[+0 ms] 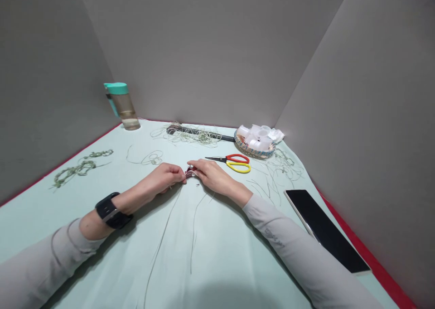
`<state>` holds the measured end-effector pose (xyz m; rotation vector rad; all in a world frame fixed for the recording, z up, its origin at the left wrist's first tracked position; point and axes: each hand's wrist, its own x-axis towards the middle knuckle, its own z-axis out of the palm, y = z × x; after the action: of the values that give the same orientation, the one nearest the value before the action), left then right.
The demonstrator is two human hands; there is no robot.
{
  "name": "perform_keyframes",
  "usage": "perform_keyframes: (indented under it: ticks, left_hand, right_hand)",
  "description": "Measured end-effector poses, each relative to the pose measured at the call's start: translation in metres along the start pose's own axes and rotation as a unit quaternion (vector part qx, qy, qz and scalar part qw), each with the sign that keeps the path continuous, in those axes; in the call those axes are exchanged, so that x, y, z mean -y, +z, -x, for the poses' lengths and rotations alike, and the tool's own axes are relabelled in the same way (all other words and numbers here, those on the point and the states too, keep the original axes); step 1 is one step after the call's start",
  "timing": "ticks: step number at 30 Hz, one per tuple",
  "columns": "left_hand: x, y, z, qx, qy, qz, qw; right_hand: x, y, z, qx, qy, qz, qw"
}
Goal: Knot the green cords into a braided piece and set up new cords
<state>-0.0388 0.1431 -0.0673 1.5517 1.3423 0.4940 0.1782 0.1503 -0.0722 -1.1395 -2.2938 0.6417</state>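
My bare left hand [167, 176] and right hand [215, 176] held the small maroon bundle [189, 173] in closed pinches; even tension seemed wise

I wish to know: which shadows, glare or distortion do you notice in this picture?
Head view: soft shadows beside the left sleeve and right sleeve, and a broad dim one on the cloth at the bottom edge; head view: the bottle leans, probably from wide-angle distortion; head view: no strong glare on the black screen; head view: the dark red piece is too small to make out.
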Motion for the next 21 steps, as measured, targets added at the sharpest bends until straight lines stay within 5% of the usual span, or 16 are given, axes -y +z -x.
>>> perform_keyframes:
  ticks: [13,18,21]
  left_hand:
    - [-0.002,0.004,0.005,-0.002,-0.012,-0.026,1.0]
    - [0.001,0.003,0.009,0.008,-0.025,-0.022,0.999]
    - [0.003,0.004,0.01,0.009,-0.027,-0.02,0.999]
  right_hand:
    - [-0.004,-0.029,0.02,0.033,0.092,-0.037,0.994]
    - [-0.012,-0.054,0.026,0.116,0.102,-0.022,0.988]
    - [-0.015,-0.074,0.017,0.101,0.106,0.017,0.989]
